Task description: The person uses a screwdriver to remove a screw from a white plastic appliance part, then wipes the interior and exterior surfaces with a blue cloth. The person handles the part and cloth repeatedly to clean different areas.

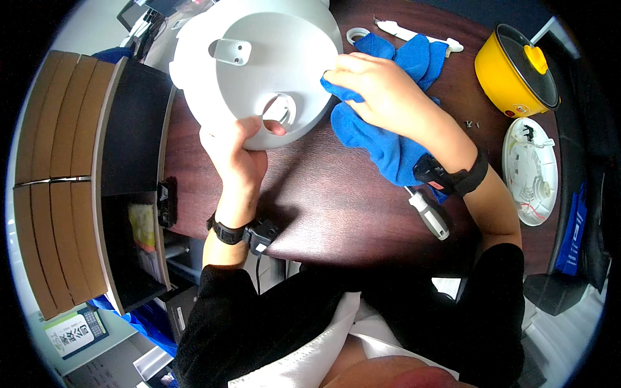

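A hollow white plastic appliance housing (286,53) is tilted with its open bowl-like side towards me. My left hand (237,150) grips its lower rim, and a fingertip shows through the round hole in its wall. Inside, a small bracket with two holes (237,52) sits at upper left. My right hand (378,87) pinches part of a blue cloth (371,136) by the housing's right rim; whether the cloth touches the rim is hard to tell. The rest of the cloth spreads over the table beneath that hand and beyond it.
Partly under the cloth lies a grey-handled screwdriver (429,216). Small screws (469,124), an opened white oval cover with parts and a red wire (529,169), and a yellow electric pot (509,72) are at right. A white slim tool (412,35) lies behind. Left stands a black shelf (136,126).
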The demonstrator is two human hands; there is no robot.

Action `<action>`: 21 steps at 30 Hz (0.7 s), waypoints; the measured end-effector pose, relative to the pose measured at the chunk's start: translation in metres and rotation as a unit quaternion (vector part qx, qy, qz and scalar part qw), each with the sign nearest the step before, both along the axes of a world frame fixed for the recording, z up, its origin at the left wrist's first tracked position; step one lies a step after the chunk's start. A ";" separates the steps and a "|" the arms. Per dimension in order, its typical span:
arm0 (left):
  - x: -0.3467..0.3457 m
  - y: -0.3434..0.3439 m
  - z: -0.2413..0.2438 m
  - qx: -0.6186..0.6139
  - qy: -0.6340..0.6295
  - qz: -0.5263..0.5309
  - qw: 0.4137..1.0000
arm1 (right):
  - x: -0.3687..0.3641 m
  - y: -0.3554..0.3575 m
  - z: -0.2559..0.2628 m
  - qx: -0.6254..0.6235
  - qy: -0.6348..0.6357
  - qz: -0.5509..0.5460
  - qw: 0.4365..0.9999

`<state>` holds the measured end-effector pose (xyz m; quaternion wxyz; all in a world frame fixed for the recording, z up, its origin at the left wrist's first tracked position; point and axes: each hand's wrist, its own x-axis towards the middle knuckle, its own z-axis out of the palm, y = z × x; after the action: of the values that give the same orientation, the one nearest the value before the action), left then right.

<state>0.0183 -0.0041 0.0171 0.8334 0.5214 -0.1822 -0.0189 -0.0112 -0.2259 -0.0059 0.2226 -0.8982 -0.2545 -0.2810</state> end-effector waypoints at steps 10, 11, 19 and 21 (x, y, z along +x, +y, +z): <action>0.013 0.012 0.006 0.048 0.033 -0.012 0.998 | -0.011 0.009 0.003 -0.137 0.025 -0.054 0.989; 0.015 0.014 0.006 0.065 0.042 -0.020 0.997 | -0.012 0.008 0.004 -0.145 0.029 -0.054 0.987; 0.025 0.019 0.015 0.002 0.058 0.113 0.992 | -0.024 0.000 0.015 -0.205 0.092 -0.081 0.971; 0.021 0.019 0.018 -0.023 0.058 0.086 0.994 | -0.018 -0.002 0.012 -0.130 0.071 -0.090 0.985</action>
<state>0.0395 0.0149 0.0354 0.8528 0.5139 -0.0885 0.0265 -0.0294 -0.2278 0.0058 0.0952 -0.9565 -0.1902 -0.1996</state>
